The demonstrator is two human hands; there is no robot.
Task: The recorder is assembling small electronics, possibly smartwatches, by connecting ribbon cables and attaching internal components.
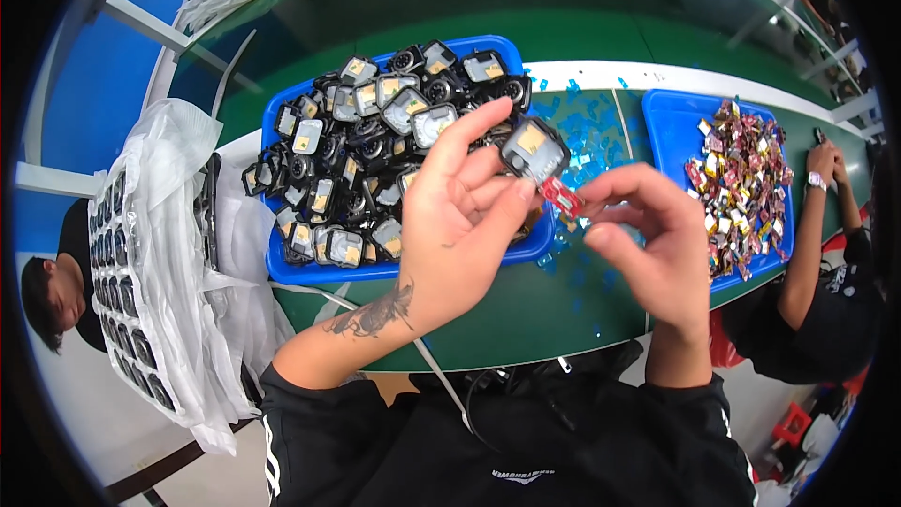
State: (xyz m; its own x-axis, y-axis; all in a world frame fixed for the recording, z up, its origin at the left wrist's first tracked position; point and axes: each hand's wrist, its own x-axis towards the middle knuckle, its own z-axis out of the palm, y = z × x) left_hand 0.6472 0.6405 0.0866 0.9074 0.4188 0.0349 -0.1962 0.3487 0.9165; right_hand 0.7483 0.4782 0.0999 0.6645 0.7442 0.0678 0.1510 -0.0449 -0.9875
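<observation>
My left hand [465, 225] holds a black square smartwatch case [533, 147] between thumb and fingers, its open side with a grey and gold inside facing up. At the case's lower edge hangs a small red flat part [561, 198], which looks like a flexible circuit piece. My right hand [657, 239] is curled at the red part's right end, its fingertips gripping it. Behind my left hand, a blue tray [328, 274] is heaped with similar black watch cases [375, 150].
Small blue film pieces [587, 145] lie scattered on the green table [469, 319]. At right stands a blue tray [663, 122] of small red, white and gold parts [741, 188]. Plastic-wrapped trays [155, 272] stand at left. A co-worker's hands [824, 160] are at far right; another person is at left.
</observation>
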